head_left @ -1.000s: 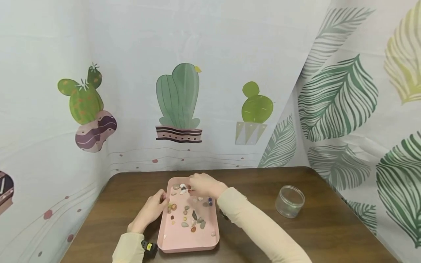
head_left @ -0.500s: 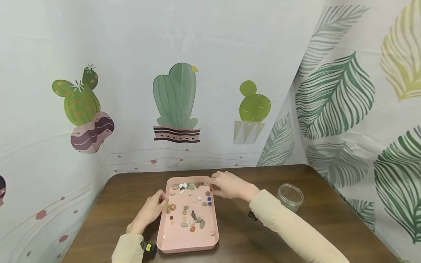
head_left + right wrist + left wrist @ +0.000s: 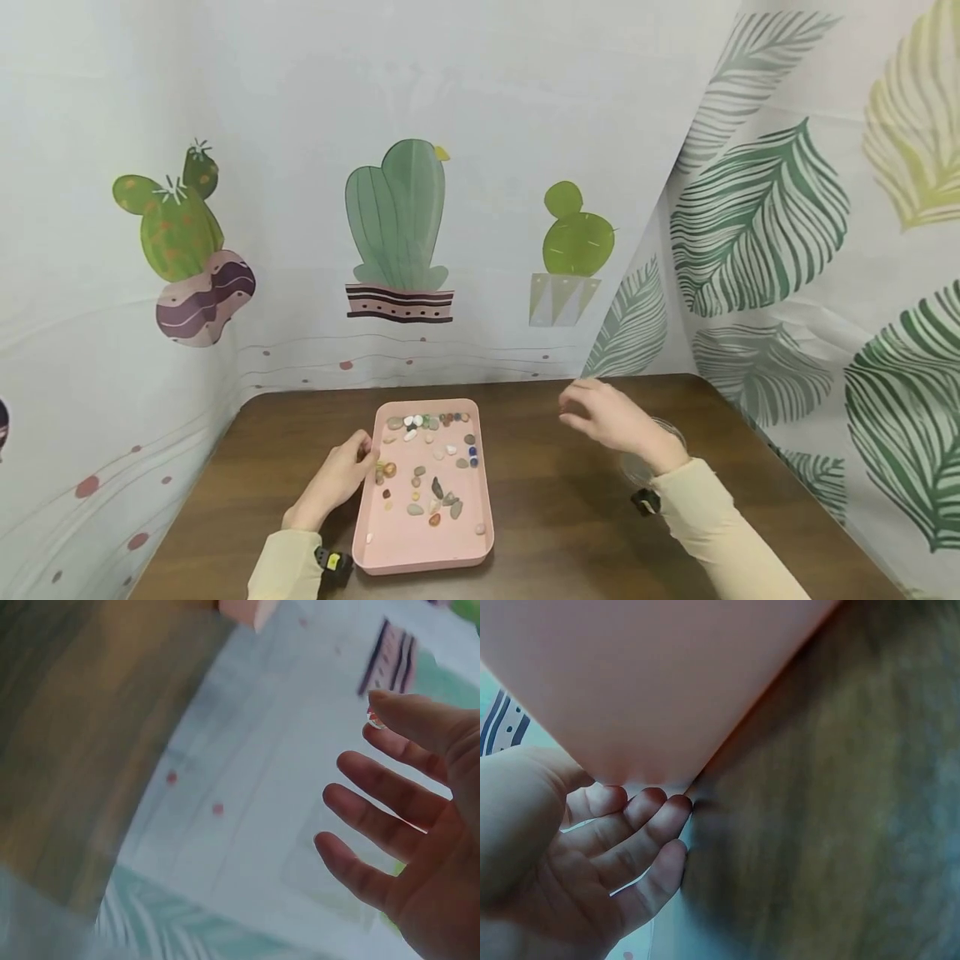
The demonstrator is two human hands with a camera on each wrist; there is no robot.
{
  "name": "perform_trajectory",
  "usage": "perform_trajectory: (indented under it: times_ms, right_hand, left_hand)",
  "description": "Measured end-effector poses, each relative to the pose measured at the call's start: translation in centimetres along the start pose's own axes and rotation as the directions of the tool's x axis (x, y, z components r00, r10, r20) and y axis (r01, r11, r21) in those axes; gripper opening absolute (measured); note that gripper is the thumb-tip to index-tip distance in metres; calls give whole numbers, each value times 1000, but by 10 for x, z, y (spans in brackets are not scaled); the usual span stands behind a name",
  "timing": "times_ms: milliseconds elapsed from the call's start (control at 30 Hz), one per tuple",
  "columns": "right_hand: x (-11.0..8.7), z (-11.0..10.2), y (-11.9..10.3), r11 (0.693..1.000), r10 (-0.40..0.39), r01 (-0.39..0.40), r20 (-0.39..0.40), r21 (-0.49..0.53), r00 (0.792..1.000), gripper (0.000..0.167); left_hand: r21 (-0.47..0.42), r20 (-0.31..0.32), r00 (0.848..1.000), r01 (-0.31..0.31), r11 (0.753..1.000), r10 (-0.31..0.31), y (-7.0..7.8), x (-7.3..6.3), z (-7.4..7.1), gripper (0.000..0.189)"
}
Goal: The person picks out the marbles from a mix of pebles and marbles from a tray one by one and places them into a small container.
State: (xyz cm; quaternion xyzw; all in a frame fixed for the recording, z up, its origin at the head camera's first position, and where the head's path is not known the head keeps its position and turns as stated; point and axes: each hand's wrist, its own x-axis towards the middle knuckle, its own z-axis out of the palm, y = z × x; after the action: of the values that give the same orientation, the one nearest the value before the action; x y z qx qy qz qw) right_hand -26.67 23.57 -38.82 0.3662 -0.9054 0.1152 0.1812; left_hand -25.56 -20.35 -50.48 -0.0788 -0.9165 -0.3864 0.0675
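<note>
A white wall cloth [image 3: 495, 92] printed with cactuses and leaves hangs behind a dark brown wooden table [image 3: 547, 525]. A pink tray [image 3: 420, 552] lies on the left half of the table, its short side towards the person. Cream sleeves [image 3: 738, 533] cover both forearms.

The right hand [image 3: 617, 419] is in the air to the right of the tray, well apart from it; its thumb and forefinger pinch a tiny bead, and the other fingers are loosely bent and spread. The left hand [image 3: 333, 477] pinches the tray's left wall, fingers bent against the outer side; the tip of its thumb is hidden in the left wrist view.

A clear jar [image 3: 636, 469] stands on the table, partly hidden behind the right wrist. Each wrist wears a black band [image 3: 335, 567]. Small stones [image 3: 457, 509], grey, white and brown, lie scattered in the tray, some lined up along its far wall. Two blue balls [image 3: 473, 451] sit by its right wall. The pinched bead [image 3: 374, 718] is red and clear.
</note>
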Motion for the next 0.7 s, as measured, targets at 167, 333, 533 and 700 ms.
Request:
perform_trajectory:
  times_ms: [167,333,533,700]
  right_hand:
    - [-23,-15,21,998,64,-63,-100,11,993,14]
    - [-48,-25,41,993,121,-120,-174,14,977,15]
    - [-78,-28,56,973,230,-229,-163,26,959,14]
    - [-99,-23,69,957,290,-291,-154,22,944,14]
  left_hand:
    - [1,-1,1000,6,1000,-6,1,-1,-1,11]
    - [-2,-8,1000,2,1000,-2,1,0,0,12]
    - [5,-1,1000,11,1000,-11,-1,0,1,12]
    - [7,-12,1000,4,1000,-4,0,0,2,13]
